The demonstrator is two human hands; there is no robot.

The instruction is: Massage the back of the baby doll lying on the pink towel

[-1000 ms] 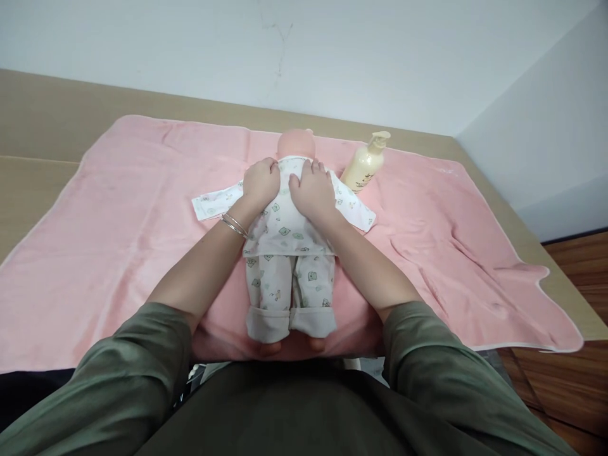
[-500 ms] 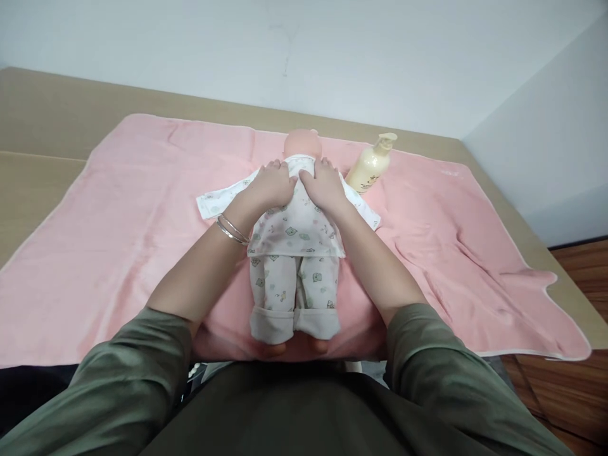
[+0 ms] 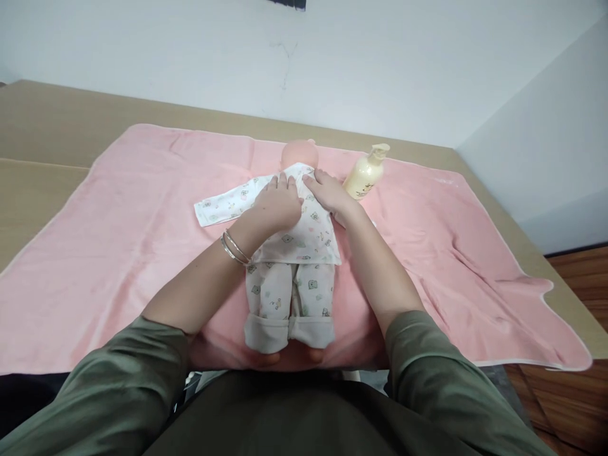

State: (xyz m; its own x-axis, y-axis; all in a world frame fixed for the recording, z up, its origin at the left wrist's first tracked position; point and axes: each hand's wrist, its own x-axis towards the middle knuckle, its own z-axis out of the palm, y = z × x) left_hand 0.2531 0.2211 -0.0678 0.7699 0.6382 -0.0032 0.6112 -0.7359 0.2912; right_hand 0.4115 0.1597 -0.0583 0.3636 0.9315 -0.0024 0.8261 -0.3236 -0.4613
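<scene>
A baby doll (image 3: 304, 244) lies stretched out with its head away from me, dressed in a white printed top and matching cuffed trousers (image 3: 311, 291). No face shows on its bare head (image 3: 299, 153). My left hand (image 3: 280, 204) rests flat on the upper middle of the top, fingers pointing toward the head. My right hand (image 3: 329, 190) lies on the right shoulder area with its fingers extended. One sleeve (image 3: 221, 206) spreads out to the left; the right sleeve is mostly hidden under my forearm. Beneath the doll is a pink blanket (image 3: 142, 253).
A cream pump bottle (image 3: 365, 174) stands on the blanket just beyond my right hand. The wooden table (image 3: 47, 114) meets a white wall (image 3: 190, 57) at the back. Wrinkles run through the blanket at the right.
My left hand has moved from the left shoulder toward the middle of the upper body, uncovering more of the left sleeve. My right hand stays by the right shoulder. The view has tilted up slightly.
</scene>
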